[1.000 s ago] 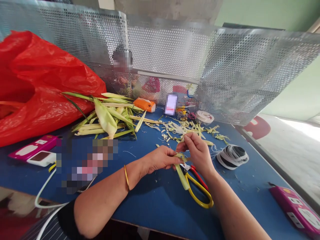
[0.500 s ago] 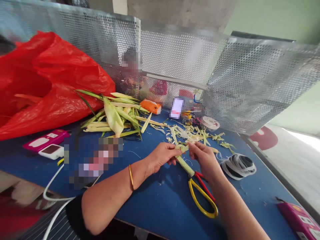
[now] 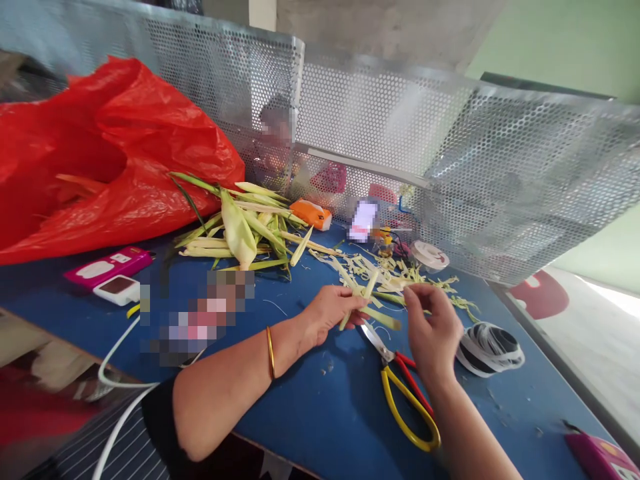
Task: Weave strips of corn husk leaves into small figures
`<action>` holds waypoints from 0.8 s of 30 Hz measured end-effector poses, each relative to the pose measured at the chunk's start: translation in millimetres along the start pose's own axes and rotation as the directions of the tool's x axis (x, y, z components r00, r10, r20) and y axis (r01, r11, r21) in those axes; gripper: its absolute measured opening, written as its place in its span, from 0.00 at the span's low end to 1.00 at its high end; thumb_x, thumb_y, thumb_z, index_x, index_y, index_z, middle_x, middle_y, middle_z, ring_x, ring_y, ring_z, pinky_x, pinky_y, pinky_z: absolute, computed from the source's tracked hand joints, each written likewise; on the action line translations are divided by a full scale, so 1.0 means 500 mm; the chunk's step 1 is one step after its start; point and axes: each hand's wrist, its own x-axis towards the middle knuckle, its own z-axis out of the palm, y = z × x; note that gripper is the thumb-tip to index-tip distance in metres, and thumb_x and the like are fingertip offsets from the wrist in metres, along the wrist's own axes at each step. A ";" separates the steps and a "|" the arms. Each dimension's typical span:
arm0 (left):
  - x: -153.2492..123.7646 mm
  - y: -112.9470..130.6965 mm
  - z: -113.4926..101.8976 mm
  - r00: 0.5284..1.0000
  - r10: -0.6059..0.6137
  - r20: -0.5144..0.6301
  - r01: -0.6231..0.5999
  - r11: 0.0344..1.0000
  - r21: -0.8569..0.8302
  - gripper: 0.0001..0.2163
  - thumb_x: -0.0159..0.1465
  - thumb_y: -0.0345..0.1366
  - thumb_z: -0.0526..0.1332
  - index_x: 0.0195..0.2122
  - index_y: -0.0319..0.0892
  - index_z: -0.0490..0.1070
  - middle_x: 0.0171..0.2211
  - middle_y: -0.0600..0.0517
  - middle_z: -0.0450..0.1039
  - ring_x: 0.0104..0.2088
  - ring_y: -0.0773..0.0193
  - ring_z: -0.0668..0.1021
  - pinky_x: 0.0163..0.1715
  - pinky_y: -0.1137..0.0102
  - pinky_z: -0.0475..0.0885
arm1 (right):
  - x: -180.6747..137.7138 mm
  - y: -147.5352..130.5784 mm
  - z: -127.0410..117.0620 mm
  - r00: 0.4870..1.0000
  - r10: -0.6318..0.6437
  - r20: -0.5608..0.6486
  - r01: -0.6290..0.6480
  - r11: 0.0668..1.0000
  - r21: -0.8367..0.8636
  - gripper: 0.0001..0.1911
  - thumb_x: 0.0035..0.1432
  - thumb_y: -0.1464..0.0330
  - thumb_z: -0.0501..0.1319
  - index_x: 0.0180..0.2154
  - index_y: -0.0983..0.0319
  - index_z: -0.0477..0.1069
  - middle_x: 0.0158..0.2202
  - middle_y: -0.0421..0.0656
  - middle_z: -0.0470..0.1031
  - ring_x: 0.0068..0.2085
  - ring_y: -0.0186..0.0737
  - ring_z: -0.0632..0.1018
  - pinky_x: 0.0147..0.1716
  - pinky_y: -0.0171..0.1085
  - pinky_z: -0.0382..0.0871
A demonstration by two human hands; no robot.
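My left hand [image 3: 331, 312] pinches a folded pale green leaf strip [image 3: 373, 308] just above the blue table [image 3: 310, 413]. One end of the strip sticks up, another points right toward my right hand. My right hand [image 3: 434, 330] is raised a short way to the right of the strip, fingers curled, thumb and forefinger close together; I cannot make out anything in them. Scissors [image 3: 403, 383] with yellow and red handles lie on the table below and between the hands.
A pile of green leaves [image 3: 235, 227] lies at the back left beside a red plastic bag [image 3: 100, 153]. Leaf scraps [image 3: 395, 273], a white tape roll [image 3: 429, 253], a coil of black-and-white cord [image 3: 490, 347], pink devices [image 3: 107, 267] and a perforated metal screen [image 3: 400, 133] surround the work area.
My right hand has let go of the strip and moved right. The strip, held by both hands before, now stays in my left hand alone. The view has shifted left.
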 end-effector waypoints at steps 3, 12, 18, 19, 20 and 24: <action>0.000 0.001 0.000 0.997 0.058 -0.060 -0.068 0.983 -0.171 0.06 0.54 0.33 0.69 0.29 0.36 0.77 0.24 0.50 0.76 0.24 0.69 0.77 0.29 0.73 0.69 | -0.026 -0.024 -0.001 0.959 -0.214 0.184 0.228 0.972 -0.058 0.12 0.61 0.62 0.60 0.27 0.60 0.73 0.26 0.40 0.73 0.29 0.36 0.72 0.31 0.35 0.63; 0.001 -0.019 0.014 0.978 0.198 -0.063 -0.207 0.950 -0.233 0.09 0.51 0.36 0.71 0.26 0.36 0.76 0.22 0.53 0.73 0.19 0.73 0.69 0.20 0.76 0.60 | -0.088 -0.011 0.075 0.879 0.119 0.462 -0.138 0.990 0.007 0.17 0.60 0.57 0.57 0.25 0.61 0.71 0.24 0.40 0.72 0.25 0.36 0.69 0.26 0.34 0.60; -0.005 -0.001 0.012 0.988 0.109 -0.109 -0.131 0.967 -0.219 0.05 0.58 0.32 0.67 0.27 0.35 0.75 0.25 0.48 0.77 0.21 0.70 0.74 0.16 0.77 0.60 | -0.094 -0.030 0.070 0.796 0.117 0.593 -0.257 0.953 0.158 0.14 0.57 0.62 0.57 0.23 0.61 0.67 0.21 0.37 0.65 0.25 0.33 0.63 0.25 0.33 0.55; -0.006 0.004 0.011 0.986 0.109 -0.130 -0.138 0.961 -0.238 0.04 0.58 0.30 0.67 0.29 0.35 0.76 0.26 0.48 0.77 0.22 0.69 0.76 0.18 0.77 0.63 | -0.095 -0.036 0.068 0.755 0.105 0.648 -0.284 0.942 0.178 0.13 0.57 0.63 0.56 0.23 0.61 0.68 0.21 0.37 0.66 0.25 0.34 0.64 0.26 0.33 0.56; -0.007 0.007 0.011 0.983 0.116 -0.145 -0.150 0.954 -0.258 0.03 0.58 0.29 0.67 0.31 0.35 0.76 0.27 0.48 0.78 0.24 0.69 0.78 0.20 0.77 0.66 | -0.095 -0.041 0.066 0.712 0.094 0.696 -0.307 0.933 0.189 0.13 0.57 0.63 0.56 0.23 0.61 0.68 0.22 0.38 0.68 0.26 0.34 0.65 0.27 0.33 0.57; -0.006 0.008 0.012 0.984 0.120 -0.135 -0.154 0.947 -0.283 0.05 0.56 0.27 0.69 0.34 0.34 0.76 0.27 0.48 0.78 0.27 0.66 0.80 0.27 0.74 0.73 | -0.092 -0.050 0.065 0.686 0.132 0.715 -0.395 0.894 0.214 0.14 0.57 0.59 0.59 0.25 0.61 0.71 0.25 0.39 0.72 0.29 0.37 0.69 0.30 0.34 0.61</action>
